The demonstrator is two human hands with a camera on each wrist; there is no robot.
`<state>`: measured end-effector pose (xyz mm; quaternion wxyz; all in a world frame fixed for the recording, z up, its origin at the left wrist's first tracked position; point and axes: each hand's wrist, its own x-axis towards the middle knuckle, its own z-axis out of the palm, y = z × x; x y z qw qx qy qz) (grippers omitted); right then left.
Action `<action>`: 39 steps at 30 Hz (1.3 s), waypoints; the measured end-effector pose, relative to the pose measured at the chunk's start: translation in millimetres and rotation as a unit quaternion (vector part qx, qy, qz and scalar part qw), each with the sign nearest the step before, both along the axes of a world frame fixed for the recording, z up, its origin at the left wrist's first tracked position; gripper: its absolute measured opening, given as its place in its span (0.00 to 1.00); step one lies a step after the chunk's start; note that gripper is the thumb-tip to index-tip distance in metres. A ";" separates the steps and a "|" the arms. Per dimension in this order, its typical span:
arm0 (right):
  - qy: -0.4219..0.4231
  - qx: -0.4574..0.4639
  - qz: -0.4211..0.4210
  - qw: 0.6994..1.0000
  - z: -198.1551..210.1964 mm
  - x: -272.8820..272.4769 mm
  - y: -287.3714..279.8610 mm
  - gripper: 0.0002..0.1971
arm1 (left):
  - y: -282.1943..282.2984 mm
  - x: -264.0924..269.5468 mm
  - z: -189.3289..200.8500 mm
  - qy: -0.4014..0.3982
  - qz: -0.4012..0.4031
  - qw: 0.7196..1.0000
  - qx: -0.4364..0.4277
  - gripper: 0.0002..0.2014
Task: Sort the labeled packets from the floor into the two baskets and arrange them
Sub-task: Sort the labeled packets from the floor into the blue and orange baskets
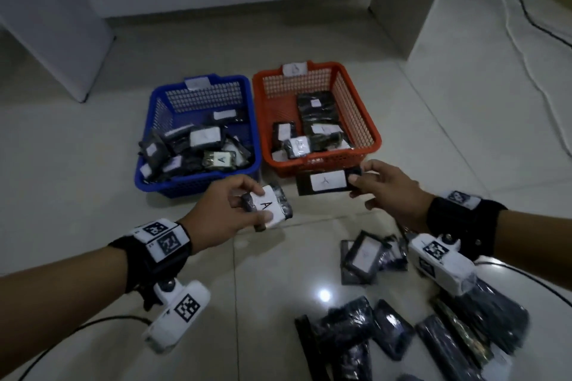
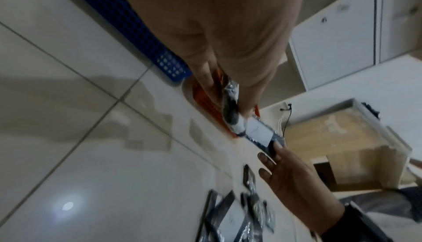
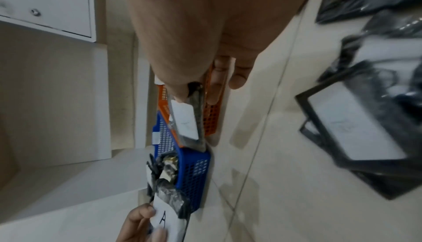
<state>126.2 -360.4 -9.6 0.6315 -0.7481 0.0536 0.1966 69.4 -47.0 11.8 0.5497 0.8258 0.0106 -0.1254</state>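
My left hand (image 1: pixel 244 210) pinches a small dark packet labelled A (image 1: pixel 272 207), held in the air just in front of the blue basket (image 1: pixel 198 185). My right hand (image 1: pixel 371 185) grips one end of a flat black packet with a Y-like mark (image 1: pixel 325 181), in front of the orange basket (image 1: pixel 374 133). Both baskets hold several labelled packets. In the left wrist view the A packet (image 2: pixel 230 105) shows edge-on between thumb and fingers. In the right wrist view the flat packet (image 3: pixel 187 123) hangs below my fingers.
Several more black packets (image 1: pixel 365 254) lie on the tiled floor at the lower right. White furniture legs (image 1: pixel 55 25) stand behind the baskets. Cables (image 1: pixel 523 9) run along the floor at the right, and a cardboard box (image 2: pixel 338 137) sits near the wall.
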 end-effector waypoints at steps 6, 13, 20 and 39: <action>-0.038 0.077 -0.047 0.995 26.6 42.0 64.7 0.15 | 59.7 32.6 21.1 -0.120 0.160 0.978 0.065 0.12; -0.020 0.073 -0.078 0.994 30.3 86.5 154.0 0.12 | 110.9 72.7 18.2 -0.157 0.334 0.918 0.147 0.11; -0.032 0.013 -0.043 0.998 11.8 87.3 199.6 0.14 | 125.1 85.8 -7.6 -0.084 0.305 0.898 0.306 0.12; -0.206 -0.102 0.148 0.962 9.7 53.5 142.8 0.06 | 106.3 49.6 4.7 -0.271 0.214 0.909 0.232 0.10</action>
